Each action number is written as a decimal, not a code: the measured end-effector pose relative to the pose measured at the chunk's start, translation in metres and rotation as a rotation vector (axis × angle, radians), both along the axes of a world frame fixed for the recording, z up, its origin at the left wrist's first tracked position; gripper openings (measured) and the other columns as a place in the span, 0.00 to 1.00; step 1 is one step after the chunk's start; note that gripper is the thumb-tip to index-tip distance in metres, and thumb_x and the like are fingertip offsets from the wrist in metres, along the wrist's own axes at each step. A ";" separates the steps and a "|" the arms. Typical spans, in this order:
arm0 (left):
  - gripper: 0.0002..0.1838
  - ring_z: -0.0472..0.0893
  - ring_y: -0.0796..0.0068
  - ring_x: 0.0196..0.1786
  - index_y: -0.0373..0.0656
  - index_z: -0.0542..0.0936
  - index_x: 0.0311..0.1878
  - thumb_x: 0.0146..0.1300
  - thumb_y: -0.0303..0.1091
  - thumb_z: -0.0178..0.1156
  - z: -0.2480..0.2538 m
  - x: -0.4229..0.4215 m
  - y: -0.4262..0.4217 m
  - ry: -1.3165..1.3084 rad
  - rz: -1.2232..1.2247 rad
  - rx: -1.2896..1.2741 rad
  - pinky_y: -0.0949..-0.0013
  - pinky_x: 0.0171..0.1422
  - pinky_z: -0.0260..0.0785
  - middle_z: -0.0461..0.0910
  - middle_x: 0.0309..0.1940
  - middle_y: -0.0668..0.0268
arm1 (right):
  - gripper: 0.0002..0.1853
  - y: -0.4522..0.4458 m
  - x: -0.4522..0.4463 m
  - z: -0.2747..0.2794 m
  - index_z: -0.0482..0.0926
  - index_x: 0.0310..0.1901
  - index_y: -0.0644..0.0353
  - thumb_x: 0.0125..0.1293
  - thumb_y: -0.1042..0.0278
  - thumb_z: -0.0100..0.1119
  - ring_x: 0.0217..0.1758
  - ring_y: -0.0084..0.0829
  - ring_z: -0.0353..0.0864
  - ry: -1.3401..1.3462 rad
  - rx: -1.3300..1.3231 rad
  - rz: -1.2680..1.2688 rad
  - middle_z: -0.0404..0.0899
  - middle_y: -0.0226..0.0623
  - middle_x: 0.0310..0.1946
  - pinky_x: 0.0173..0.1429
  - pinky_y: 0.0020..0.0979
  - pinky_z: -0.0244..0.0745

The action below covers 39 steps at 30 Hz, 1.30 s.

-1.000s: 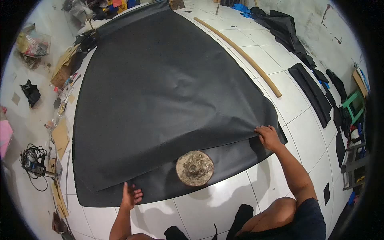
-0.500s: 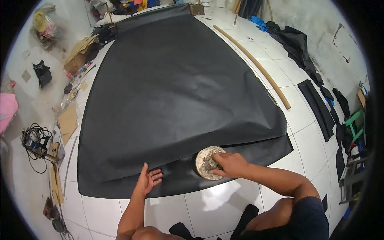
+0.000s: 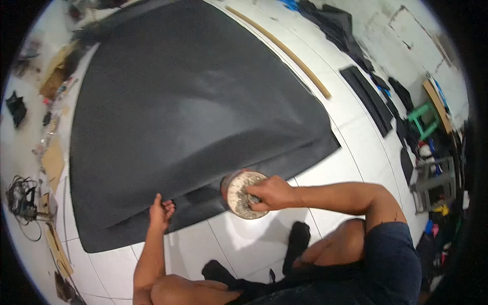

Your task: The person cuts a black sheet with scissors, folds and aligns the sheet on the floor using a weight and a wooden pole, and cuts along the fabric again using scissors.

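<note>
A large black sheet lies over the tiled floor, its near part doubled, with an upper edge resting above a lower layer. My right hand is closed on the centre knob of a round, mottled weight, which is tilted at the sheet's near edge. Close to the near edge on the left, my left hand hovers by the upper layer's edge, thumb up and fingers partly curled, holding nothing visible.
A long tan tube lies along the sheet's right side. Black folded strips, a green stool and a grey step frame are at the right. Coiled cable on a tool and cardboard line the left wall.
My right hand has gone from the sheet's right corner to the weight and gripped its knob. The weight has gone from flat to tilted. The camera view has shifted.
</note>
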<state>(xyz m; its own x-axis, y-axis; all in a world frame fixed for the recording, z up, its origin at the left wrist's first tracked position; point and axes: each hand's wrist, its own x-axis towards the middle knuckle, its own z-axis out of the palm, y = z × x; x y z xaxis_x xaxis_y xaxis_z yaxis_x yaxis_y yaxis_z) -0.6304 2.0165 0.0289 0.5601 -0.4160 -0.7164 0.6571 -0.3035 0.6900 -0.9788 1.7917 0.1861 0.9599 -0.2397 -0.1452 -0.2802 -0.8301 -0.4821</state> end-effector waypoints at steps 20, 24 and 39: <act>0.37 0.72 0.66 0.55 0.41 0.64 0.67 0.63 0.55 0.63 -0.046 0.026 0.036 0.005 0.226 -0.018 0.65 0.64 0.66 0.67 0.54 0.58 | 0.25 -0.068 -0.046 -0.063 0.80 0.40 0.61 0.60 0.42 0.63 0.37 0.39 0.82 0.034 0.631 -0.248 0.82 0.45 0.33 0.40 0.39 0.76; 0.36 0.71 0.67 0.55 0.40 0.63 0.66 0.64 0.52 0.63 -0.029 0.019 0.035 -0.065 0.282 0.046 0.68 0.63 0.66 0.66 0.54 0.61 | 0.25 -0.215 -0.127 -0.129 0.81 0.33 0.66 0.63 0.45 0.63 0.25 0.30 0.80 -0.141 0.293 -1.208 0.82 0.41 0.26 0.34 0.34 0.76; 0.14 0.71 0.76 0.29 0.39 0.74 0.48 0.72 0.41 0.54 -0.057 0.053 0.074 -0.214 0.271 0.216 0.75 0.32 0.66 0.74 0.33 0.68 | 0.33 -0.318 -0.226 -0.173 0.76 0.34 0.67 0.50 0.38 0.73 0.20 0.29 0.71 -0.338 0.652 -1.839 0.75 0.39 0.24 0.20 0.30 0.67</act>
